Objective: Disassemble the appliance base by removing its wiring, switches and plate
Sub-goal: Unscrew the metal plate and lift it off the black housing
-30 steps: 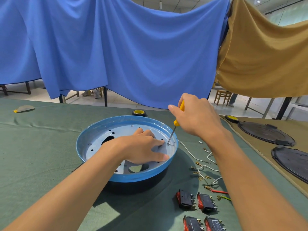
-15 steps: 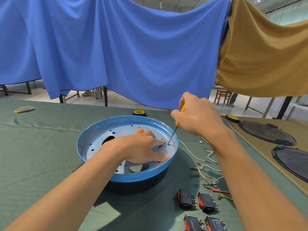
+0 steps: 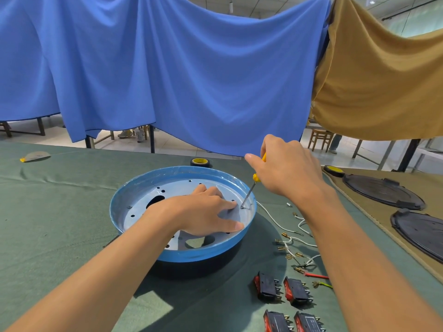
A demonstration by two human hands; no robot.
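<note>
— While looking down at the green-covered table (image 3: 48,212): whereabouts for the blue-rimmed appliance base (image 3: 191,256)?

— Near the middle, open side up, on a dark lower body. Inside, a pale metal plate (image 3: 177,188) with holes and cut-outs.

— And the left hand (image 3: 203,209)?

— Reaches into the base and lies palm down on the plate, fingers spread and loosely straight, thumb stretched toward the near right rim. Presses, grips nothing.

— The right hand (image 3: 287,171)?

— Hangs over the far right rim, curled tight round the yellow handle of a screwdriver (image 3: 248,194). Holds it tilted, tip down on the plate just beside the left fingertips, close to the right wall.

— Out of the base already?

— White wires (image 3: 275,220) with brass terminals, strewn right of the base; among them a red lead (image 3: 314,275) and a yellow-green lead (image 3: 323,285). Toward the near right corner, four black rocker switches (image 3: 267,287) with red faces, in two pairs, the nearer pair cut off at the bottom of the view.

— Elsewhere?

— Toward the far edge behind the base, a black tape roll (image 3: 200,161) with a yellow core. Along the right edge, a brown mat (image 3: 434,195) carrying a second roll (image 3: 334,170) and two round black covers (image 3: 383,191). At the far left, a small flat grey piece (image 3: 36,155) with a yellow end, too small to identify. Beyond the far edge, a blue cloth (image 3: 167,68) and a tan cloth (image 3: 383,80), hanging side by side.
</note>
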